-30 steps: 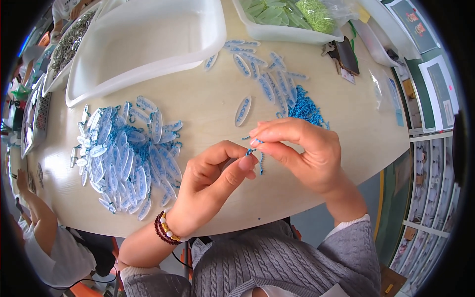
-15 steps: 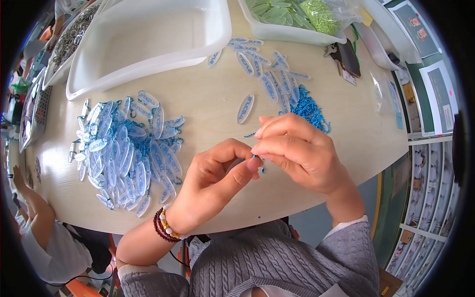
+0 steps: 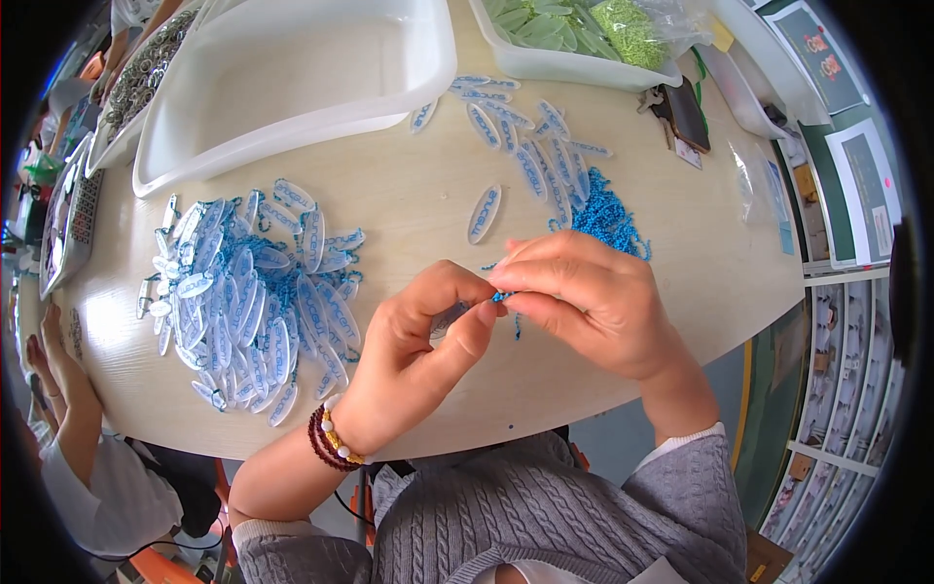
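My left hand [image 3: 409,341] is closed, its thumb and forefinger pinching a short blue ball chain [image 3: 500,296]. Behind those fingers part of a clear oval tag [image 3: 448,318] shows, mostly hidden by the palm. My right hand [image 3: 608,307] meets it fingertip to fingertip, also pinched on the chain, one end of which dangles below. Just beyond the right hand lies a heap of loose blue ball chains [image 3: 613,216]. A single oval tag [image 3: 484,214] rests ahead of my hands, with a scatter of more oval tags [image 3: 530,170] behind it.
Left of my hands spreads a big pile of tags with blue chains [image 3: 243,302]. A white bin [image 3: 292,127] stands at the far left, and a tray of green pieces [image 3: 584,66] at the far right. Keys and a dark phone [image 3: 687,112] lie beside it. A co-worker's arm [image 3: 73,389] rests at the left edge.
My fingertips have closed together on the chain, and the right hand has dropped slightly. More of the tag now shows behind my left fingers. The co-worker's arm at the left has shifted.
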`<state>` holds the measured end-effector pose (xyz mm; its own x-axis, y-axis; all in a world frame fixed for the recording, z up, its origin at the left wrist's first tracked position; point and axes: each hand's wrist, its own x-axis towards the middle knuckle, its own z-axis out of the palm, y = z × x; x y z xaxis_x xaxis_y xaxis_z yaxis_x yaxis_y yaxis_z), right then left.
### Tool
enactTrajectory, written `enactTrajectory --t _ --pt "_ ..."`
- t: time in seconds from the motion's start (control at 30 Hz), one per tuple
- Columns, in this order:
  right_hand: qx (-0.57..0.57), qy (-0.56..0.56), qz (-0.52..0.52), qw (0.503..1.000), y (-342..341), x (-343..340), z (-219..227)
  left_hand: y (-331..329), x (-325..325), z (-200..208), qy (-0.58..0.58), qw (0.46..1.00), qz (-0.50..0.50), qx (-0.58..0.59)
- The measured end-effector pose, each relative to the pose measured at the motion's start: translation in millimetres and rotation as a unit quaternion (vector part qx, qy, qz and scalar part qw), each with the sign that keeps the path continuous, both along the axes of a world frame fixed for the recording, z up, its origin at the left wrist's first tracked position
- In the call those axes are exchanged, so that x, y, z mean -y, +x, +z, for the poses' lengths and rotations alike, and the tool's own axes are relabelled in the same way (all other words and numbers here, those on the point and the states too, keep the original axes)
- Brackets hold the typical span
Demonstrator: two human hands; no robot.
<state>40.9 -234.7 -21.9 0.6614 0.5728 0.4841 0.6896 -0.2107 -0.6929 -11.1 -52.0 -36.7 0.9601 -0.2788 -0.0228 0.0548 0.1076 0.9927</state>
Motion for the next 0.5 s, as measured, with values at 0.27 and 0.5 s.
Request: enactTrajectory --t 0.27,0.5 --pt "-0.043 0.001 0.009 0.999 -0.8 -0.9 3.9 0.0 2.1 3.5 0.128 0.983 0.038 0.127" --pt "0.097 -0.033 -0.047 0.994 -4.3 -7.7 -2.9 1.6 5.2 1.7 0.224 0.939 0.089 0.245"
